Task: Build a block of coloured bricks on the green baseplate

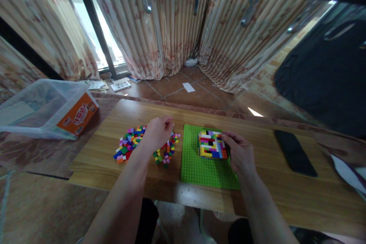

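Note:
A multicoloured block of toy building bricks (pixel 212 145) sits on a green studded baseplate (pixel 197 173). My right hand (pixel 239 150) is at the block's right side, its fingers and thumb closed at the upper right corner. Over the loose pile of small bricks (pixel 128 143) on the left is my left hand (pixel 159 133), its fingers curled inward. Whether a brick is between those fingers is hidden. More small bricks (pixel 166 154) lie between this hand and the baseplate.
The wooden table (pixel 265 194) carries a black phone (pixel 294 152) on the right. Beyond its left end stands a clear plastic bin (pixel 37 131) with an orange label. Striped curtains (pixel 177 26) hang behind, and a dark cloth-like item (pixel 323 76) is at the far right.

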`<state>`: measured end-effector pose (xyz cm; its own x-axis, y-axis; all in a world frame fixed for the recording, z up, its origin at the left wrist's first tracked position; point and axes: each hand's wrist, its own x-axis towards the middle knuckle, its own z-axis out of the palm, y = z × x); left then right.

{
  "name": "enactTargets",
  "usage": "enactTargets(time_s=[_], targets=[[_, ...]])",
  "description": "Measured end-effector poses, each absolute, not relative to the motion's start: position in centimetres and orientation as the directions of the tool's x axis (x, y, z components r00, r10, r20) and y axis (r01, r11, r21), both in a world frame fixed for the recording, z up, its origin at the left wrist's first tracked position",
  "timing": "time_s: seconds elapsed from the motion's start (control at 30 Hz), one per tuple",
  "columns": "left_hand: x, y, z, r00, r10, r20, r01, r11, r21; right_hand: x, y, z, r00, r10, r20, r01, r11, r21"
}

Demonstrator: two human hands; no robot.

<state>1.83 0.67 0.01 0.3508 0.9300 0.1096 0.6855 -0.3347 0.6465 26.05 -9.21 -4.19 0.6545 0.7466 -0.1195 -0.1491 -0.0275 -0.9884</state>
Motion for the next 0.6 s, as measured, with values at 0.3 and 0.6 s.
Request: enactTargets(time_s=[0.3,0.6], targets=[[-0.7,2.0,-0.5,0.087,0.965,0.248,0.490,-0.258,0.832,24.5,-9.7,-2.4,0.740,0.605,0.294,0.332,0.051,-0.942],[-2.3,1.9,1.8,-0.389,0.901,0.193,-0.029,-0.221,0.975,15.8,-10.9,-2.6,0.033,0.851,0.525,0.674,0.369,-0.640]])
